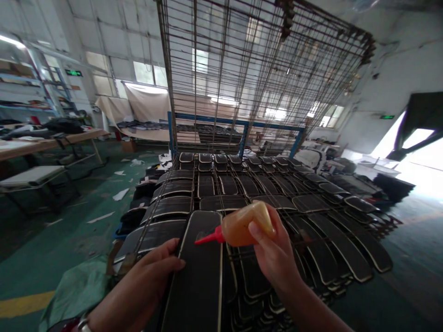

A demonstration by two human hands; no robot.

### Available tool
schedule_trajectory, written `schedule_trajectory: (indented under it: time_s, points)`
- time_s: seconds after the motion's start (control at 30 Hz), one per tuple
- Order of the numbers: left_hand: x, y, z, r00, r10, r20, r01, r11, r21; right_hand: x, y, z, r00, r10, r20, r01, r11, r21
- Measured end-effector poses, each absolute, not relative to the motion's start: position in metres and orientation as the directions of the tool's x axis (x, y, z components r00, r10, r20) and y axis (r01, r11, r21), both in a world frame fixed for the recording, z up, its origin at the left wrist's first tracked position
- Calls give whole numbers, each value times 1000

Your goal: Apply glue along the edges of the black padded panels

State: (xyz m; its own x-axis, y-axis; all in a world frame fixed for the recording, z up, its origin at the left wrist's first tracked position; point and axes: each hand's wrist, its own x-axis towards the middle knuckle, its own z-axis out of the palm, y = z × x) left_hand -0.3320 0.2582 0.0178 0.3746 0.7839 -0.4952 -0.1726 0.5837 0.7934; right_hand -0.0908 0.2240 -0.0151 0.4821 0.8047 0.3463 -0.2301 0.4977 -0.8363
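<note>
My right hand (273, 249) is wrapped round a squeeze bottle (242, 226) of amber liquid, tilted so its red pointed nozzle (211, 236) aims left. The tip hangs over or touches a long dark panel (199, 272) with pale edges and rounded corners; I cannot tell whether it makes contact. A faint glossy mark shows on the panel by the tip. At the panel's left edge, my left hand (162, 260) grips it between thumb and fingers. The panel's near end runs out of the bottom of the view.
Several similar dark panels (173, 205) lie in rows on a wire rack. Above them, a stack of hinged wire racks (249, 60) is tilted up. A green cloth (81, 290) lies at lower left. A stool (32, 177) and worktable (51, 140) stand left.
</note>
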Motion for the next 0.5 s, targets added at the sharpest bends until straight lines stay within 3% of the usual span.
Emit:
schedule_trajectory:
  time_s: [0.2, 0.4, 0.5]
  points:
    - [-334, 270, 12, 389, 785, -482, -157, 572, 805, -77, 205, -11, 228, 923, 310, -285, 367, -885]
    - [-335, 270, 14, 439, 754, -489, -146, 597, 789, -71, 198, -1, 440, 778, 449, -103, 540, -835]
    - [-332, 271, 17, 408, 763, -501, -140, 595, 792, -83, 191, -14, 447, 818, 363, -220, 494, -841]
